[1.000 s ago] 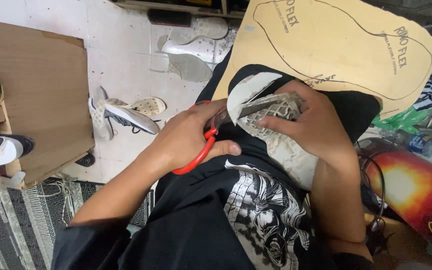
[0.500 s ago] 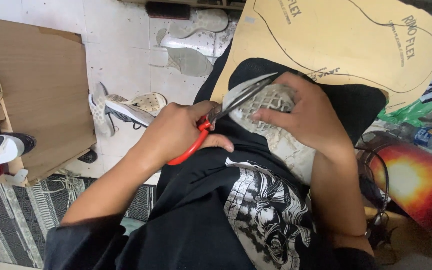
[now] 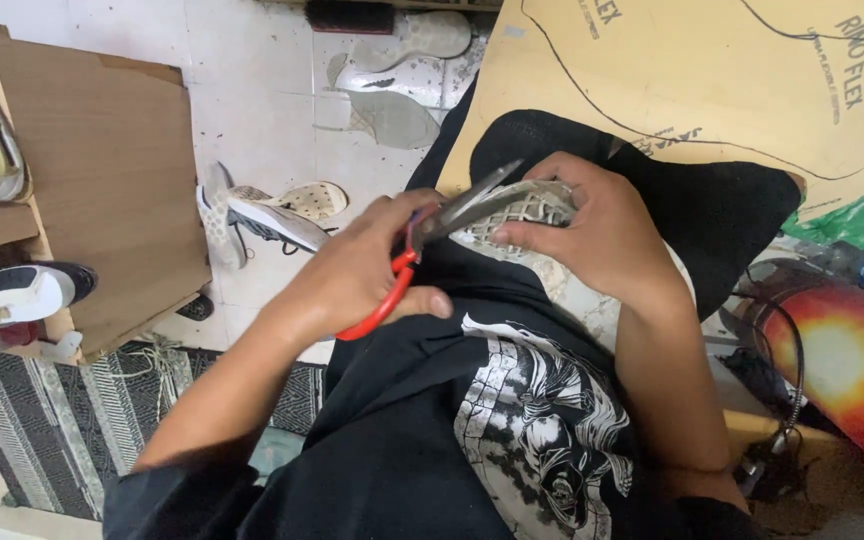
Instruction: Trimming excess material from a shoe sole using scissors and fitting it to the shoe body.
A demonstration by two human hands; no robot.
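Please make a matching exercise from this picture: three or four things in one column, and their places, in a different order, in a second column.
Things:
1. scissors
2. white patterned piece
3. tan board
4. sneaker

Places:
A. on the tiled floor, beside the brown board
B. in the left hand
C. leaning over the knees, with black outlines drawn on it
D. under the fingers of the right hand

Pairs: 1-B, 2-D, 3-C, 4-A
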